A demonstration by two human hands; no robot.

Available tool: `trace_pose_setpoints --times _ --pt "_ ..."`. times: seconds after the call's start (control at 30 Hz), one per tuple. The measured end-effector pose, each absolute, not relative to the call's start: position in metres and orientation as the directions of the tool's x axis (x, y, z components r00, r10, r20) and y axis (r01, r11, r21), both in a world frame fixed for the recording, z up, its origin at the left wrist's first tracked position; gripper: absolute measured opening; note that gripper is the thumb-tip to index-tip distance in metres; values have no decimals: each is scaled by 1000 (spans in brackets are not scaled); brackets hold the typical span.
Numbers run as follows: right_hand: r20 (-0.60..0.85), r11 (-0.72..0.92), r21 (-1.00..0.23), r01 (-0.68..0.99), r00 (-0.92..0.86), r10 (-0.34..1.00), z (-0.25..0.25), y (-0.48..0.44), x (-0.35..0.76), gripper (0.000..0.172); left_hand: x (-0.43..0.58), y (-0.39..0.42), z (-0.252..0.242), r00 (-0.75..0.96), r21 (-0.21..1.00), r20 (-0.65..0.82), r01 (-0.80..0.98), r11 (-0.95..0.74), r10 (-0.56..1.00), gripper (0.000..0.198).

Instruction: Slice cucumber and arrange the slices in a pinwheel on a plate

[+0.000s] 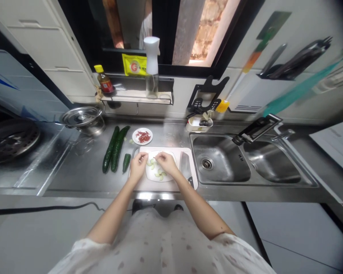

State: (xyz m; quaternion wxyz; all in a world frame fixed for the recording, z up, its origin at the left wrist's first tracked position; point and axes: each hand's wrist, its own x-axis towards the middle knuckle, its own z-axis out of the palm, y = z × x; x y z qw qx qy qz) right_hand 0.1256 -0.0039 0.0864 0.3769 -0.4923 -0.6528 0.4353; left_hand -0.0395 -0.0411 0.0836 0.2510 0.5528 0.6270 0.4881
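Centrally, we list a white plate (151,176) on a cutting board (160,186) at the counter's front edge, with cucumber slices (159,174) scattered on it. Left hand (137,164) and right hand (167,162) are both over the plate's far rim, fingers curled, tips drawn together; whether they pinch a slice we cannot tell. Knife (185,166): on the board, right of the plate. Left of the board: two whole cucumbers (113,149), one short piece (126,162). Behind: dish of red bits (142,136). Right: sink (223,167).
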Motion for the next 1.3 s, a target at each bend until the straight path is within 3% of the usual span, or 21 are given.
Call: trace_pose_setpoints --times 0.5,0.8,1.3 --pt "-204 42 -668 743 -237 950 45 1 115 14 -46 -34 34 -162 693 23 714 101 986 20" --pt "-250 116 -545 830 -293 923 38 4 107 23 -39 -30 23 -124 586 -31 802 119 992 19" --pt "-265 146 -467 872 -295 918 34 6 105 26 -35 -24 17 -117 546 -60 827 130 991 18"
